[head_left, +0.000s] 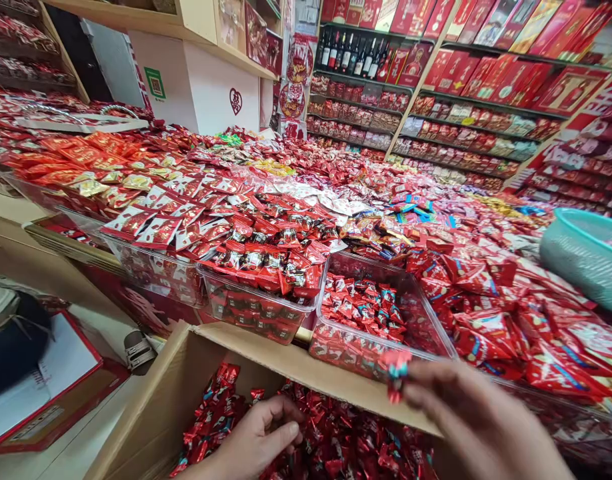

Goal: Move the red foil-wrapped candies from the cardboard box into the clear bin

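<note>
A small red wrapped candy [397,377] with a turquoise patch is pinched between the fingertips of my right hand [479,407], slightly smeared by motion. It is in front of the near wall of a clear plastic bin [439,333], which is partly filled with similar red candies [361,303]. Below, my left hand [266,433] is inside an open cardboard box [141,417], low over a heap of red wrapped candies [346,440]. Its thumb and fingers are curled together; whatever they hold, if anything, is hidden.
Neighbouring clear bins [259,303] overflow with red packets. Larger red packets [531,333] are piled on the right, beside a turquoise basket [586,263]. At lower left, a red-edged carton [51,380] stands on the floor near a shoe [139,350]. Stocked shelves [366,83] line the back.
</note>
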The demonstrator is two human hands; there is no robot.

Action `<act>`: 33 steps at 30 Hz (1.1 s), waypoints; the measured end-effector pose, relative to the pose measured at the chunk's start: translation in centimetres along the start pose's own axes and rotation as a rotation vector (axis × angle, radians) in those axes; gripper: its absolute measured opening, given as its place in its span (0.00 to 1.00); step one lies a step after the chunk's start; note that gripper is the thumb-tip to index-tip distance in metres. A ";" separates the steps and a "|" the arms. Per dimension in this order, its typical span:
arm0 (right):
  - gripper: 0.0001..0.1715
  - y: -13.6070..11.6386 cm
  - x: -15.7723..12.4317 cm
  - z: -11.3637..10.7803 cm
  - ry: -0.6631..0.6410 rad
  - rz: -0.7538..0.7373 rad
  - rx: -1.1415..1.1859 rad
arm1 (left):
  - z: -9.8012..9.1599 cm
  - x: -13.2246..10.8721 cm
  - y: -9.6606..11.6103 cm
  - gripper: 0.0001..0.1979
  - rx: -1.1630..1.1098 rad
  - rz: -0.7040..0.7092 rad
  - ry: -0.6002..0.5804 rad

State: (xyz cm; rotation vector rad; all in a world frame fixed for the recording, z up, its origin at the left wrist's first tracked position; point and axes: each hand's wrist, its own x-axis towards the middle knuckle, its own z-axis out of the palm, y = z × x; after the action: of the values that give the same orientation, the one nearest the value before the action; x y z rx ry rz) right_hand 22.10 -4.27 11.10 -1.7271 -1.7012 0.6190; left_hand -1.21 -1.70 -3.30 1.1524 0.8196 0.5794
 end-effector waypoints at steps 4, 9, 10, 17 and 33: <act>0.07 -0.5 7.7 -3.1 -0.030 0.060 -0.423 | 0.0 -0.1 0.2 0.11 0.193 -0.011 -0.010; 0.07 0.7 13.4 -0.5 -0.293 0.250 -0.663 | -0.5 -0.3 0.5 0.09 0.458 -0.060 -0.030; 0.08 0.9 13.8 0.1 -0.322 0.271 -0.678 | -0.6 -0.3 0.5 0.09 0.491 -0.065 -0.034; 0.11 3.0 14.2 1.4 -0.341 0.297 -0.835 | -1.4 -0.2 0.4 0.11 0.578 -0.084 -0.084; 0.12 3.3 17.2 1.7 -0.275 -0.119 -0.990 | -2.0 0.0 -1.1 0.12 0.714 -0.082 -0.131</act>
State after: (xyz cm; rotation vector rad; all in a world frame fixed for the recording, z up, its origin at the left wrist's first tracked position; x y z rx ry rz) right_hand 24.17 13.14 9.26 -2.1989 -2.5368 -0.1120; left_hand -2.84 -0.95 -4.67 1.7722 0.9866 0.1272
